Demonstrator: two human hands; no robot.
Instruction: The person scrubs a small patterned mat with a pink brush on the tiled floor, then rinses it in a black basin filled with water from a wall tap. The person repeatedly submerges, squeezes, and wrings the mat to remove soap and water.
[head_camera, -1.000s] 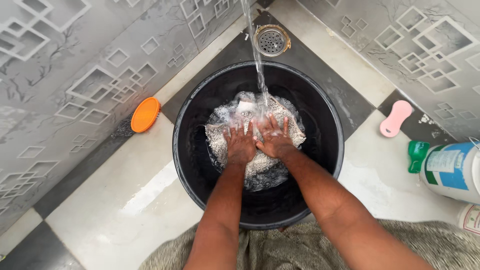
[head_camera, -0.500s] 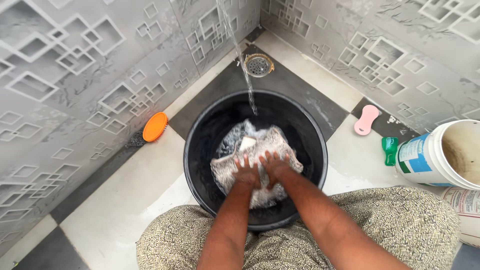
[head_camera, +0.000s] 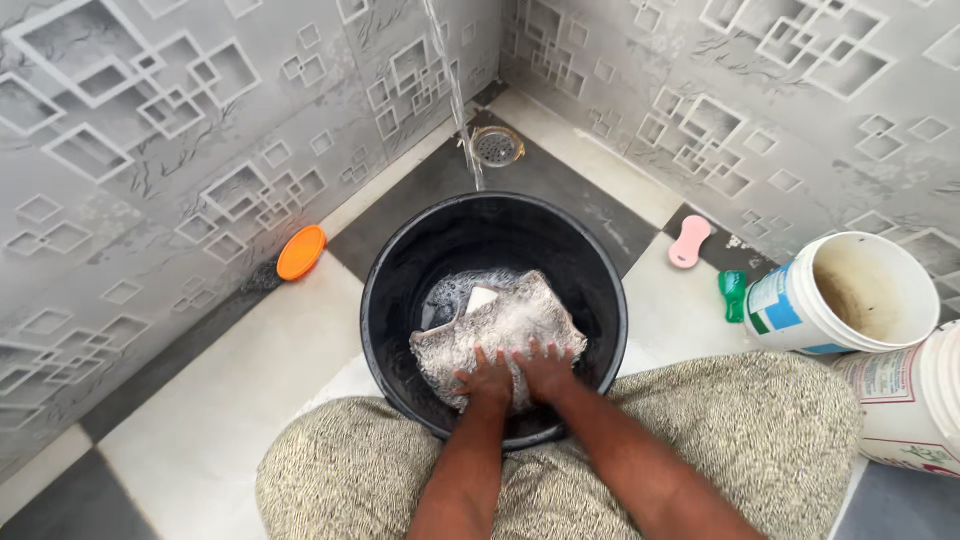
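Observation:
A black round tub (head_camera: 388, 262) stands on the tiled floor, holding shallow water and a wet speckled grey-white cloth (head_camera: 500, 318) with a small white patch on it. My left hand (head_camera: 486, 380) and my right hand (head_camera: 546, 368) lie side by side on the cloth's near edge. Their fingers are spread and they press down on it against the tub's near wall. A thin stream of water (head_camera: 455, 90) falls from above toward the far side of the tub. My knees, covered in patterned fabric (head_camera: 760, 430), flank the tub.
A round floor drain (head_camera: 495, 146) sits in the corner behind the tub. An orange brush (head_camera: 301, 252) lies by the left wall and a pink brush (head_camera: 689, 241) by the right wall. Two white buckets (head_camera: 860, 290) (head_camera: 915, 400) and a green cap (head_camera: 733, 293) stand at the right.
The view has pulled back and tilted, so the buckets and my knees now show. My hands and the cloth have slid toward the tub's near wall. The water stream no longer hits my hands.

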